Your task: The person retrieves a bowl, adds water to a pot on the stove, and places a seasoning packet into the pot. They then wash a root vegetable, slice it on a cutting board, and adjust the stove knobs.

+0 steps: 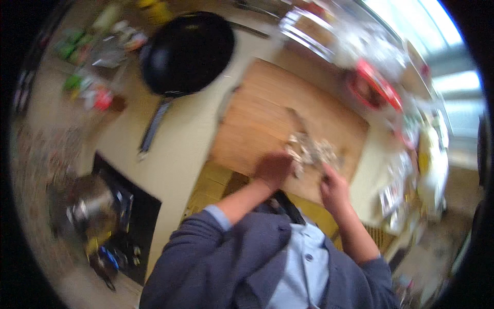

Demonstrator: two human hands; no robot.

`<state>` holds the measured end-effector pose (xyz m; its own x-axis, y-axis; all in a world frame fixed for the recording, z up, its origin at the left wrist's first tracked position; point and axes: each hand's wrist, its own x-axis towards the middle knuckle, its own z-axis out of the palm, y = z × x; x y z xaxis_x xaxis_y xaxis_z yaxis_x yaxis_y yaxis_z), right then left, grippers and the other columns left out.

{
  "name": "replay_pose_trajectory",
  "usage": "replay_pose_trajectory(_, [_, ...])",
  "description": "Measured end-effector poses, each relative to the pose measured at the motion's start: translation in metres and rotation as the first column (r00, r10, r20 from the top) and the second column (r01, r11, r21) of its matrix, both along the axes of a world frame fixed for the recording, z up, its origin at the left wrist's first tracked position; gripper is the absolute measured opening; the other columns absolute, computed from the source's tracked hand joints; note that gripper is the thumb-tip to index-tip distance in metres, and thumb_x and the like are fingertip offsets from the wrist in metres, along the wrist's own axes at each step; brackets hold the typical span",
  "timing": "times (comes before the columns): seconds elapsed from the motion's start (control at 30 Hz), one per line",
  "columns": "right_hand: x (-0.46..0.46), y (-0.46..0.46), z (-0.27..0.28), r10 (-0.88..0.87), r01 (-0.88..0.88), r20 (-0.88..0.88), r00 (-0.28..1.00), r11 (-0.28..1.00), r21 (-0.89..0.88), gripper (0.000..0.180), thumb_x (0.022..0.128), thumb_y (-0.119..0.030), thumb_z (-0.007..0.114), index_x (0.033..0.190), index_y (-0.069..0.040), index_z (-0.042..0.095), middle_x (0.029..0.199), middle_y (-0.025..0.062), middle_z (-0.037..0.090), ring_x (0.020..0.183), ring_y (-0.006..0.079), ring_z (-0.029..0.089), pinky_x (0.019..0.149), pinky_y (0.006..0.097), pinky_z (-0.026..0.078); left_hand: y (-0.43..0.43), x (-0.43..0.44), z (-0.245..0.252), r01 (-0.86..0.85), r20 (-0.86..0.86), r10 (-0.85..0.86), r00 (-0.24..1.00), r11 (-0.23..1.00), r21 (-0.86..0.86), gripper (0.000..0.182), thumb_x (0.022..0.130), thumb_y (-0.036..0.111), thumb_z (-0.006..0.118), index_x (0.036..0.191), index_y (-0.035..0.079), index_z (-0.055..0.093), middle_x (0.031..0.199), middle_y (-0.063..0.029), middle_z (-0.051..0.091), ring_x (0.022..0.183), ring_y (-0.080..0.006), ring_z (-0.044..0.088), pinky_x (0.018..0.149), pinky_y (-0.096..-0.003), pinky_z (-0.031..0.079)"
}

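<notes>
A wooden cutting board (254,104) lies before me with pale chopped food (326,152) in a loose heap on its near right part. My right hand (335,187) is closed on the handle of a kitchen knife (299,121), whose blade reaches away to the upper left among the pieces. Beside the heap, on its left, is my left hand (274,166), close to the food. Blur hides its fingers, so I cannot tell whether it grips any pieces.
A black frying pan (189,54) stands on the pale counter (181,154) to the left of the board. At lower left is a metal pot (92,208) by a black panel. A red-rimmed container (376,85) and plastic bags (370,46) crowd the upper right.
</notes>
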<state>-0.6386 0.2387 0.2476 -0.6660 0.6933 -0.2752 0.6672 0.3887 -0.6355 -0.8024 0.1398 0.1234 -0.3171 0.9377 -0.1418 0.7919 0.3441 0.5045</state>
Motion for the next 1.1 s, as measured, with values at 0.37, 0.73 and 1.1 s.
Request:
replay_pose_trajectory(0.37, [0.062,0.145,-0.052,0.579,-0.617,0.281,0.765,0.533,0.579,0.03,0.092,-0.019,0.067,0.116,-0.001,0.062,0.104,0.0149,0.066,0.09,0.0231,0.065,0.08,0.0309,0.053,-0.04,0.023,0.052,-0.412,0.055,0.485,0.873,0.671,0.617,0.019,0.079,0.023,0.068,0.081,0.009,0.056,0.085,-0.0089,0.055,0.085,-0.0288,0.056,0.074,-0.0424,0.047])
replay_pose_trajectory(0.73, [0.025,0.155,-0.054,0.622,-0.579,0.275,0.733,0.359,0.732,0.051,0.082,-0.046,0.068,0.113,-0.006,0.066,0.093,0.0166,0.067,0.082,0.032,0.063,0.071,0.0393,0.052,-0.289,0.106,0.072,-0.793,0.057,0.943,0.328,0.242,0.559,0.015,0.085,0.022,0.069,0.088,0.008,0.064,0.088,-0.0101,0.064,0.082,-0.0298,0.063,0.073,-0.0419,0.051])
replay_pose_trajectory(1.1, [-0.103,-0.23,-0.038,0.858,-0.795,0.107,0.502,0.409,0.448,0.02,0.079,-0.019,0.069,0.095,-0.007,0.067,0.087,0.0138,0.065,0.08,0.0303,0.062,0.068,0.042,0.053,-0.586,0.149,0.052,-0.886,0.14,0.985,-0.101,-0.153,0.437,0.014,0.083,0.019,0.068,0.085,0.007,0.063,0.08,-0.0135,0.063,0.078,-0.0353,0.06,0.068,-0.047,0.047])
